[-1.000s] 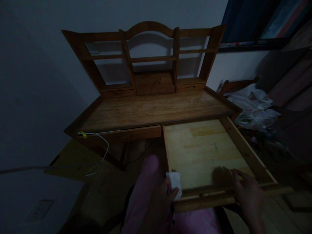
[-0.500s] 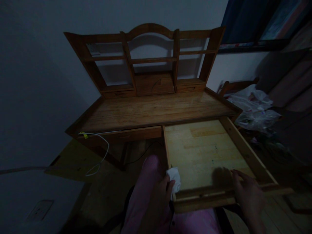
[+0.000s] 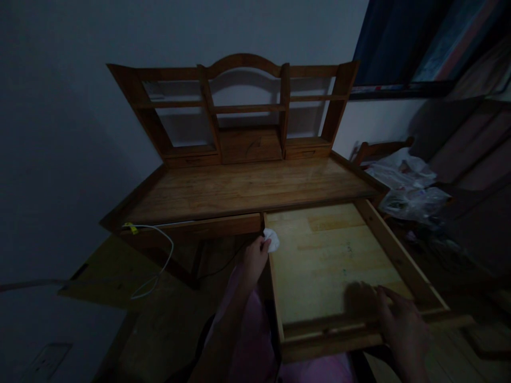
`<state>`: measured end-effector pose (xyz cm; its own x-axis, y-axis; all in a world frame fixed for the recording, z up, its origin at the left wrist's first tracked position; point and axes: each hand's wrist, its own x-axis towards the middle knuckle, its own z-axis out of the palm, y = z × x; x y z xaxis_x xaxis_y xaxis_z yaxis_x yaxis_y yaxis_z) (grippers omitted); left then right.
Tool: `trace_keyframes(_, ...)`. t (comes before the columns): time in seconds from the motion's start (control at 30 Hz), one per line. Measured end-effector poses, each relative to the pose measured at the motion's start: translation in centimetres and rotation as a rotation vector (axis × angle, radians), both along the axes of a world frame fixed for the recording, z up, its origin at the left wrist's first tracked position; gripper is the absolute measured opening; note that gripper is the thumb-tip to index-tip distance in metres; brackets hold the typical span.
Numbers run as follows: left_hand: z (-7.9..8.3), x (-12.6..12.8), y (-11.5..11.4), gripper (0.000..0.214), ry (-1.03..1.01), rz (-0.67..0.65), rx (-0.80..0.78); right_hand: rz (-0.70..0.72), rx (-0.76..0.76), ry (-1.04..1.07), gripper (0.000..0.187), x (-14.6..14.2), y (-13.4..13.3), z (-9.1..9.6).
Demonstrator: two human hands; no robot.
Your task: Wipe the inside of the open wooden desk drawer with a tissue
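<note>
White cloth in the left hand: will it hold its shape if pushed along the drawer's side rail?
Probably not: the white cloth looks crumpled and soft in the left hand, so it likely flops. It seems light, and should drag rather than roll along the drawer.

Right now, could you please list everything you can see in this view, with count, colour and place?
Desk: one, brown wood, against the wall.
Hutch: one, brown wood, at the desk's back.
Drawer: one, pale wood, pulled out at right.
Cloth: one, white, on the drawer's left wall.
Cable: one, white, hanging off the desk's left.
Plastic bags: several, whitish, right of the desk.
Left hand: holds the cloth.
Right hand: rests on the drawer's front edge.
</note>
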<state>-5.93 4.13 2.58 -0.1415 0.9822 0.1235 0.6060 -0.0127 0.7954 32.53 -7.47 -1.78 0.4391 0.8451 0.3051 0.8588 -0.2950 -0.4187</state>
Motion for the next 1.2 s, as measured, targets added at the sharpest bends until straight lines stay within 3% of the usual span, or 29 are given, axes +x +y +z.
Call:
trace_keyframes(0.17,0.0,0.1,3.1,0.035,-0.039,0.087,0.030,-0.003,0.004,0.020,0.052,-0.2,0.0,0.4)
trace_keyframes(0.4,-1.4,-0.5,3.0,0.043,-0.211,0.025,-0.009,0.019,0.027,0.033,0.052,-0.2,0.1,0.3)
trace_keyframes(0.57,-2.5,-0.8,0.9,0.049,-0.354,-0.095,-0.093,0.024,0.034,0.024,0.053,0.0,0.1,0.0)
trace_keyframes(0.67,-2.3,-0.7,-1.2,0.052,-0.415,-0.141,-0.131,0.038,0.055,0.035,0.055,0.1,0.1,-0.2)
trace_keyframes(0.83,-1.8,-0.8,-4.5,0.052,-0.545,-0.273,-0.328,0.012,0.045,0.036,0.057,0.0,0.1,0.0)
trace_keyframes(1.0,-2.7,-1.1,-6.5,0.046,-0.563,-0.376,-0.370,-0.010,0.011,0.006,0.056,-0.2,0.0,0.1)
trace_keyframes(1.2,-3.0,-0.9,-8.1,0.044,-0.520,-0.380,-0.421,0.016,0.016,-0.001,0.051,0.1,0.1,-0.2)
